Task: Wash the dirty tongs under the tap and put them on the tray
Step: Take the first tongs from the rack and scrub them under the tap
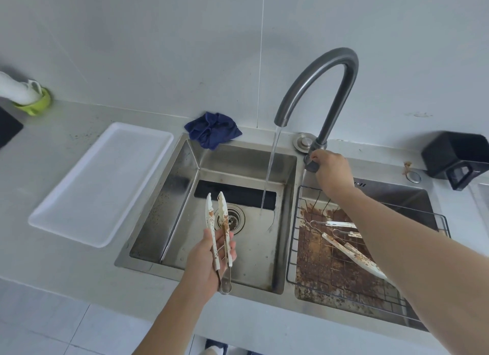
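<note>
I see my left hand (209, 259) clamped around stained tongs (219, 230), at nine o'clock from the running water (268, 174); my right hand (330, 170) grips the tap handle (311, 165). Washing barely begun; tray (100, 182) bare.

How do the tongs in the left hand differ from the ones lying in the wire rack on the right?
The held tongs are gripped in the left hand over the left basin, tips pointing away; the rack tongs lie flat in the wire rack, partly hidden behind the right forearm. The held tongs sit left of the water stream, not under it. Both pairs are white with brown stains.
</note>
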